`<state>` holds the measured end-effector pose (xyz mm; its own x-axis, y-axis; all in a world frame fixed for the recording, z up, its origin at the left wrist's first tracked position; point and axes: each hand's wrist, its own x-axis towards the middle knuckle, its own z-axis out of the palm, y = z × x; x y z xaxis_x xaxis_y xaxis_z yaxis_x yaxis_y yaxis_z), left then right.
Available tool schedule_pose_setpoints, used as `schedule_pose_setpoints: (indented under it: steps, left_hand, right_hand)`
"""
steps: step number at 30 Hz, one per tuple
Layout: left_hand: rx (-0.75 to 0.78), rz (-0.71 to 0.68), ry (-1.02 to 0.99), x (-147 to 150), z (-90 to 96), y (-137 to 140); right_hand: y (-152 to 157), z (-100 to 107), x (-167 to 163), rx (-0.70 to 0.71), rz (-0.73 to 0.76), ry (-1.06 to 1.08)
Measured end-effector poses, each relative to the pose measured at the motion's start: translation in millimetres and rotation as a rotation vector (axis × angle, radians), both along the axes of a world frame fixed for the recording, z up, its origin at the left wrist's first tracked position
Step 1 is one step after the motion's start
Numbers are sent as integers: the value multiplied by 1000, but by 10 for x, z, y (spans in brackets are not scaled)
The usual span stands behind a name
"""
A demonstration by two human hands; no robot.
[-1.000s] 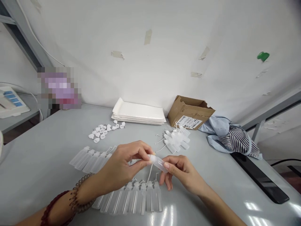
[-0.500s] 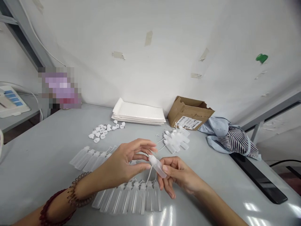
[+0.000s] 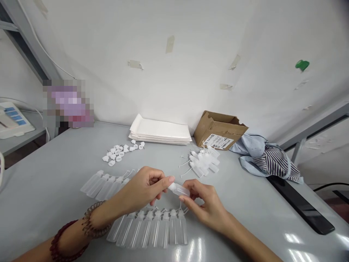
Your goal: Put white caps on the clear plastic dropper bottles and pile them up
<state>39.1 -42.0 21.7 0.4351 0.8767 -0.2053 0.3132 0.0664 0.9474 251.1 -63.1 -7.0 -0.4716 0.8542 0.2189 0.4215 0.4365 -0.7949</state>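
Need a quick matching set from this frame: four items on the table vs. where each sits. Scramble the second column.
Things:
1. cardboard box
2. loose white caps
3. small clear bottle
4. striped cloth

Places:
A. held between the left hand and right hand
B. far right of the table, beside a dark flat slab
C. against the wall, right of the white envelope stack
D. scattered left of centre, in front of the envelope stack

Pairs: 1-C, 2-D, 3-A, 4-B
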Motion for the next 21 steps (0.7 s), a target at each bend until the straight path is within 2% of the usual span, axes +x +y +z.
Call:
schedule_pose_setpoints:
  steps: [2, 4, 6, 8, 10, 13, 19, 21]
  left_hand:
    - [-7, -22, -9, -6, -5, 1]
    - [-10, -41, -15, -15, 15, 3]
    - [-16, -52, -8, -23, 48, 2]
    - [-16, -61, 5, -26, 79, 1]
    - [-3, -73, 8, -23, 90, 1]
    - [86, -81, -6, -13, 58, 1]
    - [536, -100, -15, 2, -56, -11]
    - [556, -110, 5, 0, -50, -15]
  right_hand:
    - [-3, -48, 23, 216, -13, -73]
    - [-3, -80, 44, 366, -30, -110]
    - [-3, -86, 55, 457, -48, -111]
    - [-3, -67, 54, 469, -65, -90]
    - [-1, -29, 49, 411, -77, -66]
    - [8, 40, 42, 236, -96, -15]
    - [36, 151, 36, -245, -90, 175]
    - [39, 153, 35, -313, -90, 225]
